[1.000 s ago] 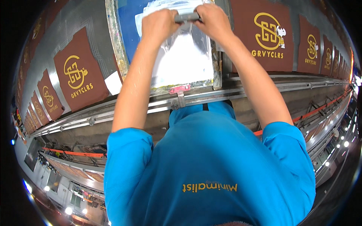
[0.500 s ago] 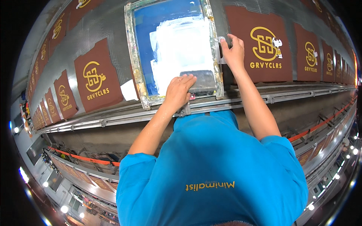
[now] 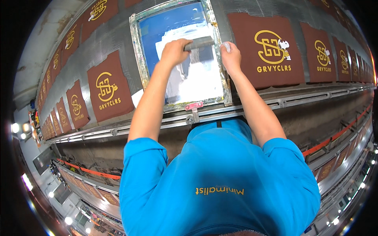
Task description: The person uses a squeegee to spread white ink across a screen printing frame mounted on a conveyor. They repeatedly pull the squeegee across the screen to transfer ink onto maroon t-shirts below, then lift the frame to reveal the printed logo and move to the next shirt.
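Observation:
A screen-printing frame (image 3: 139, 59) with ink-stained edges lies on the long table in front of me. Its blue mesh (image 3: 169, 24) is partly covered with white ink (image 3: 202, 76). My left hand (image 3: 175, 52) is closed around the left end of a grey squeegee (image 3: 200, 42), which lies crosswise over the upper middle of the mesh. At the frame's right edge, my right hand (image 3: 231, 59) is closed on a pale, clear handle (image 3: 226, 47). A pink-topped metal clamp (image 3: 193, 106) sits at the frame's near edge.
Brown fabric panels with yellow prints lie in a row on the table, one left (image 3: 110, 92) and a larger one right (image 3: 275, 72) of the frame. A metal rail (image 3: 252, 109) runs along the near table edge. Another table with brown panels (image 3: 94, 191) stands behind me.
My left hand has moved away from me with the squeegee, from the near end of the mesh to its upper middle. My right hand has closed on the handle.

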`<state>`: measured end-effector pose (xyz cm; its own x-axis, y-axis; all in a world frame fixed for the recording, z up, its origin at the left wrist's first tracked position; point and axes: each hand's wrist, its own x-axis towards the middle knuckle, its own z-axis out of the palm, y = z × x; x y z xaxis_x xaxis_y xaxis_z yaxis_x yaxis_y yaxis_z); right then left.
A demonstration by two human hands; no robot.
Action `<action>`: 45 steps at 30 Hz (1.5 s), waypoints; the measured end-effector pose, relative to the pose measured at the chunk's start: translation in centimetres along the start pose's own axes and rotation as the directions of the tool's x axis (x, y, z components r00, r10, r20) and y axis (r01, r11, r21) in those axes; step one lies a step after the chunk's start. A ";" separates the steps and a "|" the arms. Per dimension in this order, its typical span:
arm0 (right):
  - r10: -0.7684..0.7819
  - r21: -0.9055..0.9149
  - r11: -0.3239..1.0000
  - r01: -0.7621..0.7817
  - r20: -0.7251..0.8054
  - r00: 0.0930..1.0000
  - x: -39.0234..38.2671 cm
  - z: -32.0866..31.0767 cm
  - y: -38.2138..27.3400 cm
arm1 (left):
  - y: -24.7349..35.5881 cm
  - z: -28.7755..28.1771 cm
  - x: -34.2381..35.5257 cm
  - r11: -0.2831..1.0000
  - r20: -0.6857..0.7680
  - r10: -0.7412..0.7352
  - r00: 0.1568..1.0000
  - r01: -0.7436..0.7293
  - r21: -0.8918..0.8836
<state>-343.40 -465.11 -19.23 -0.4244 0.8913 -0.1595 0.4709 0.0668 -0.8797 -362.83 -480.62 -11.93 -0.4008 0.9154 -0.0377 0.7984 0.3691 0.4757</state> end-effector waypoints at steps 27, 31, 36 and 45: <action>-0.147 0.088 0.986 0.145 0.021 0.989 -20.5 36.2 -12.7 | -29.5 -11.1 -35.3 0.983 -0.241 0.160 0.957 -0.131 0.132; -0.027 0.049 0.998 0.026 0.038 0.999 -23.6 41.6 -14.9 | -36.3 -14.5 -36.9 0.989 -0.077 0.088 0.993 -0.078 0.123; 0.030 -0.079 0.997 -0.027 0.034 0.999 -24.5 42.9 -16.6 | -40.1 -16.3 -35.3 0.997 0.298 -0.048 0.953 0.025 0.079; 0.000 -0.179 0.984 0.014 0.078 0.997 -23.8 43.4 -15.4 | -42.8 -16.1 -29.1 0.965 0.577 -0.064 0.814 0.198 -0.173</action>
<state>-374.07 -506.82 -21.34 -0.4834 0.8536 -0.1940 0.5959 0.1585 -0.7873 -392.59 -525.62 -17.01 -0.1181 0.8145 -0.5680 0.6127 0.5099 0.6038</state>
